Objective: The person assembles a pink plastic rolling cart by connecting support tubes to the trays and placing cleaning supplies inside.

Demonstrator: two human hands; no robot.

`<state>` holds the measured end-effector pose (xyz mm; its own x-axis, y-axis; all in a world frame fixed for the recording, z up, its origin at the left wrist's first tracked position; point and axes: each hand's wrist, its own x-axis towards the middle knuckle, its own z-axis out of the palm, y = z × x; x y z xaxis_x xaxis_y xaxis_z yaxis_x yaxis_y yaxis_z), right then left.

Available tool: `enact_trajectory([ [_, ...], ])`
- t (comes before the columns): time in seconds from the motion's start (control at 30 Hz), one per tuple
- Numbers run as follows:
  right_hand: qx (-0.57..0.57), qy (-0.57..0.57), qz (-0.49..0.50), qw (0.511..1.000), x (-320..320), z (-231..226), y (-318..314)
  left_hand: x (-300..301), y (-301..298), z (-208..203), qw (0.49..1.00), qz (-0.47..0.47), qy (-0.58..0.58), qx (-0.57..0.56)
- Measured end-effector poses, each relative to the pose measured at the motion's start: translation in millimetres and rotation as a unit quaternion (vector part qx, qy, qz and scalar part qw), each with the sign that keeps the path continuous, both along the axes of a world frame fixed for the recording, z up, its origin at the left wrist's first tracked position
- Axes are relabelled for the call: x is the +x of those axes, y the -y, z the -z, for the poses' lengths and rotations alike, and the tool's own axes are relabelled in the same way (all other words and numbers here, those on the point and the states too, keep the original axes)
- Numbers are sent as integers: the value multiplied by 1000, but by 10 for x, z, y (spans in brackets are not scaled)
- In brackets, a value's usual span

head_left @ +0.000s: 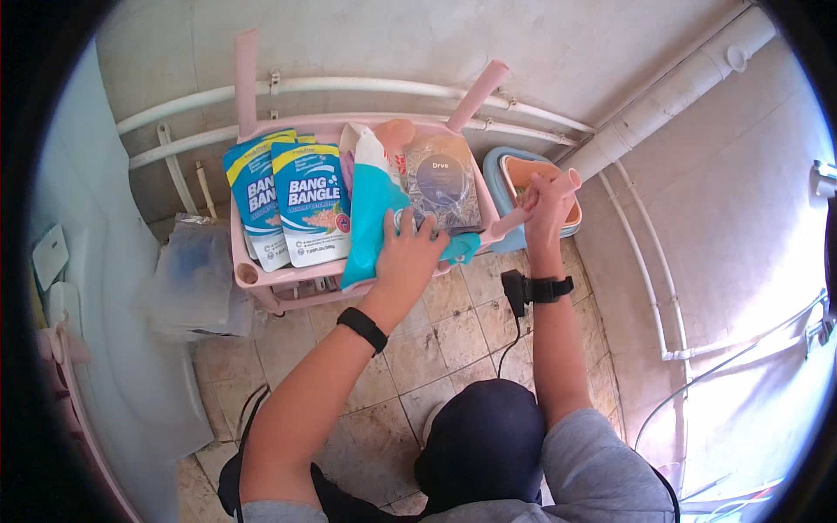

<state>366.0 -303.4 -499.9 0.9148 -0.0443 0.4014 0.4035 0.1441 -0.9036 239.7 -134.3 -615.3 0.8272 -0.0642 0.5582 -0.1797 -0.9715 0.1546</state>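
Observation:
A pink plastic rack (485,193) with upright posts holds several packages on its top tier. My left hand (410,253) lies with fingers spread over the near right part of a teal and white bag (370,196). Closed around the near right post (508,224) of the rack is my right hand (545,207); the post's top end sticks out past the fist. Left of the teal bag stand blue, white and yellow detergent pouches (309,205). To its right is a clear-wrapped package (442,179) with a dark round label. A crumpled teal piece (462,247) lies by my left fingertips.
Blue and orange nested basins (506,174) stand right of the rack, partly behind my right hand. Clear plastic bags (196,270) sit to the left, beside a white appliance-like surface (131,296). White pipes (366,84) run along the walls. The floor is stained tile (384,427).

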Motion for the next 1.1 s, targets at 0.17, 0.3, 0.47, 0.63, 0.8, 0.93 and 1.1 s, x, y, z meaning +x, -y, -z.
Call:
enact_trajectory([
  [0.17, 36, 85, 115, 989, -216, 124, -150, -105, -43, -27, 1000, -7, -13, 0],
  [0.3, 38, 49, -18, 998, -274, 60, -6, -76, -53, 33, 1000, -3, 7, 2],
  [0.47, 29, -19, -14, 999, -107, 57, 30, -144, -47, -23, 1000, -3, -12, -16],
  [0.63, -2, 32, 12, 999, -279, 95, -49, -152, -49, 26, 1000, -14, -19, 3],
  [0.8, -25, 74, -2, 997, -178, 52, 45, -139, -9, 53, 999, -13, -29, -5],
  [0.93, 12, -67, -56, 996, -71, 32, 65, -158, -83, 21, 999, -21, -37, 1],
  [1.1, 16, 35, 2, 999, -274, 22, -8, -122, -46, 43, 999, -24, -46, -1],
])
